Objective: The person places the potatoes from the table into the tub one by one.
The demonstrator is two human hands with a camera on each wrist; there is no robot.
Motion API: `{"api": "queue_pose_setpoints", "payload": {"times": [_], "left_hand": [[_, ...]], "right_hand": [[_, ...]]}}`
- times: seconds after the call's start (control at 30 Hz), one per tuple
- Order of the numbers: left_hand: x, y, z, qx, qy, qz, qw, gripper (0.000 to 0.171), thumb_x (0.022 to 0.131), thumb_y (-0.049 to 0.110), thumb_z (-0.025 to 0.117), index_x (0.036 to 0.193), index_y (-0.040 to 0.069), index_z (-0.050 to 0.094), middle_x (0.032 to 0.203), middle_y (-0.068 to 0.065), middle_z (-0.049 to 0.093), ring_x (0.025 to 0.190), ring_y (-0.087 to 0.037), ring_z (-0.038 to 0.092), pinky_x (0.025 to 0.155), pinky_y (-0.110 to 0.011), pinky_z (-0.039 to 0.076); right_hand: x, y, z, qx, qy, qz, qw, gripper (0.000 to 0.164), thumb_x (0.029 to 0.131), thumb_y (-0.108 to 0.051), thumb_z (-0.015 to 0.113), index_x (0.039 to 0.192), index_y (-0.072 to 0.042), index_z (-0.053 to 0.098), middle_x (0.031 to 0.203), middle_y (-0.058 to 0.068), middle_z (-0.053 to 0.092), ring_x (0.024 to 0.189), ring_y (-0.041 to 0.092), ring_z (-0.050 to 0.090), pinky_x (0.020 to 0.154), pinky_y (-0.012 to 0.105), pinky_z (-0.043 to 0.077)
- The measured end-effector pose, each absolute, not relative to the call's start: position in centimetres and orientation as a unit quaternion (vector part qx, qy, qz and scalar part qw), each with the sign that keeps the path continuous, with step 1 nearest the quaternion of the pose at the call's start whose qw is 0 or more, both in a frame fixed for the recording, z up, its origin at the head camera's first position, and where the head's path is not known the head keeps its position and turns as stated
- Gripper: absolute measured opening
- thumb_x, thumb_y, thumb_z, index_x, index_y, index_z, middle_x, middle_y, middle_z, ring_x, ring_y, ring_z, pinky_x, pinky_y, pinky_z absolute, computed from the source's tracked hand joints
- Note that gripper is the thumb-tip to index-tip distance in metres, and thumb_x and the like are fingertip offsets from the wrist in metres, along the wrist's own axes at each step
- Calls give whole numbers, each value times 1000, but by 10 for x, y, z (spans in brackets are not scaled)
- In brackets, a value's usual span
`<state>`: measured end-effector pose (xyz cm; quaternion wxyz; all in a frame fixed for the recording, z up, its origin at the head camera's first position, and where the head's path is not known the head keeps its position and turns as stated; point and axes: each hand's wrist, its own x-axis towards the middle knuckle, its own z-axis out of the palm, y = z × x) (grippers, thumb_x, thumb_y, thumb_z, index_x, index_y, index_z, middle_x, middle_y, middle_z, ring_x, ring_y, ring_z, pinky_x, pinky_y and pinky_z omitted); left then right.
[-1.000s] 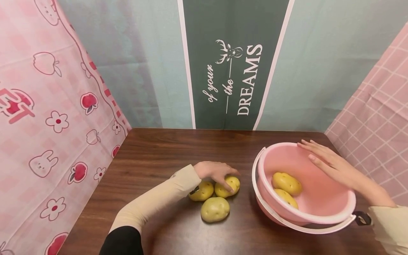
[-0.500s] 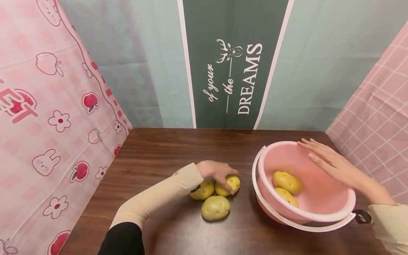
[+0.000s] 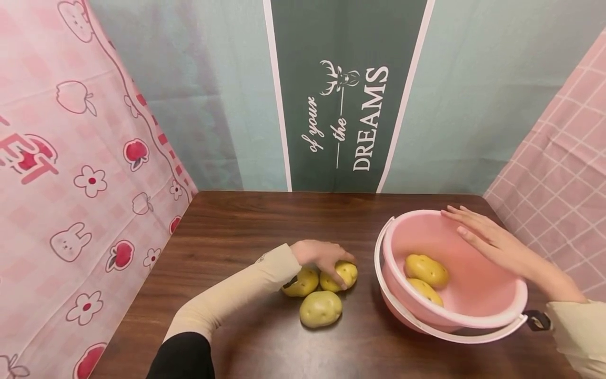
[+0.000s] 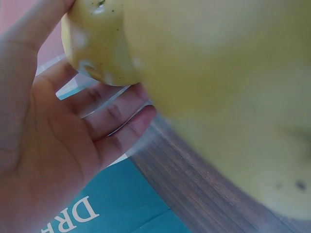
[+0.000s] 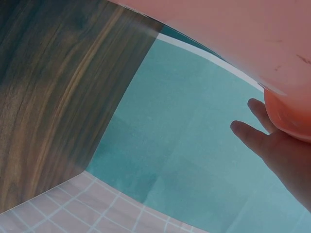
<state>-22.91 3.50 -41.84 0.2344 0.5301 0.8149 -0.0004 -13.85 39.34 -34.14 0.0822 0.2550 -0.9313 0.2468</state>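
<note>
On the table, my left hand [image 3: 322,255] holds a yellow potato [image 3: 347,275], thumb on the near side and fingers over the far side. The left wrist view shows that potato [image 4: 97,46] between thumb and fingers, with another potato blurred and large in front. Beside it lie a second yellow potato [image 3: 305,283], partly covered by the left wrist, and a greener potato [image 3: 321,309]. My right hand [image 3: 502,250] rests with extended fingers on the right rim of a tilted pink bucket [image 3: 478,279]. Inside are two yellow potatoes [image 3: 427,271], one partly hidden by the rim.
The bucket's white handle [image 3: 473,339] hangs down around its near left side. Dark wood makes up the tabletop [image 3: 246,221]. Pink patterned cloth [image 3: 71,184] borders the left, pink checked cloth [image 3: 563,173] the right, and a green lettered cloth [image 3: 331,31] the back.
Almost nothing differs. The left hand stays on the same potato and the right hand on the bucket rim; the view has shifted slightly.
</note>
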Motion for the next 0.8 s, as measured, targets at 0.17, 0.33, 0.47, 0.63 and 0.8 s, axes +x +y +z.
{"api": "queue_pose_setpoints", "payload": {"times": [0.17, 0.33, 0.47, 0.63, 0.8], "left_hand": [[-229, 32, -416, 541, 812, 9, 219, 65, 76, 56, 68, 129, 23, 50, 115, 6, 60, 102, -8, 55, 87, -21, 42], [-230, 29, -411, 535, 819, 19, 206, 66, 76, 58, 66, 130, 25, 49, 124, 7, 55, 110, -9, 52, 94, -23, 39], [-230, 27, -405, 529, 826, 30, 191, 66, 75, 59, 66, 130, 27, 49, 124, 6, 55, 109, -10, 52, 92, -24, 40], [-231, 25, -395, 531, 830, 52, 163, 64, 74, 58, 68, 129, 30, 49, 112, 7, 56, 98, -7, 54, 85, -22, 42], [-234, 23, -382, 533, 828, 87, 151, 66, 74, 57, 68, 131, 29, 48, 111, 10, 53, 97, -6, 51, 84, -22, 42]], "right_hand": [[-138, 393, -342, 257, -932, 243, 83, 47, 93, -8, 51, 139, -17, 44, 148, -13, 28, 136, -7, 11, 103, 7, 6], [-138, 393, -341, 256, -932, 243, 83, 47, 93, -8, 52, 138, -17, 44, 148, -13, 28, 136, -7, 11, 103, 7, 6], [-138, 393, -341, 256, -932, 242, 83, 48, 93, -8, 52, 139, -17, 44, 148, -13, 27, 136, -7, 11, 103, 7, 6], [-138, 392, -341, 254, -933, 242, 84, 48, 93, -8, 52, 139, -17, 43, 148, -13, 28, 136, -8, 11, 103, 7, 5], [-137, 391, -340, 255, -932, 241, 85, 47, 93, -8, 50, 139, -17, 43, 148, -14, 27, 136, -8, 11, 103, 8, 5]]}}
